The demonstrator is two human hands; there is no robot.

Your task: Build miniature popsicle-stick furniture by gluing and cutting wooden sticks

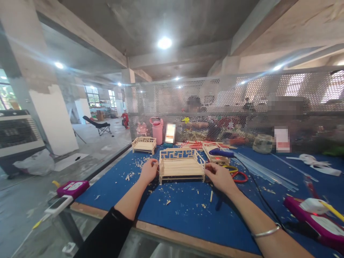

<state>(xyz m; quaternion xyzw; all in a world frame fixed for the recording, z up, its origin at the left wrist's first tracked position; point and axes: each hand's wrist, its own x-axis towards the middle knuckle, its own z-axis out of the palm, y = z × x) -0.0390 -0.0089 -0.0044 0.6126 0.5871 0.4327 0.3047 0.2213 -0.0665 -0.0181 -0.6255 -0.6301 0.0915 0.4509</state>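
A miniature bench (182, 167) made of thin wooden sticks, with a lattice back and side rails, stands upright on the blue table. At its left end, my left hand (148, 171) pinches the frame between thumb and fingers. My right hand (219, 176) grips the opposite end near the front corner, its fingertips partly hidden. A second small stick bench (144, 144) stands farther back on the left. Behind my right hand lies another stick frame (211, 150), with a blue glue gun (221, 153) across it. Scissors with red and yellow handles (240, 177) lie beside that hand.
Wood scraps (168, 202) litter the blue tabletop (113, 186). Clear glue sticks (264, 170) and a black cord (254, 188) lie right. Purple power strips (311, 218) sit at the table's edges. A pink bottle (157, 130), red-tipped sticks (196, 144) and perforated screen (228, 89) stand behind.
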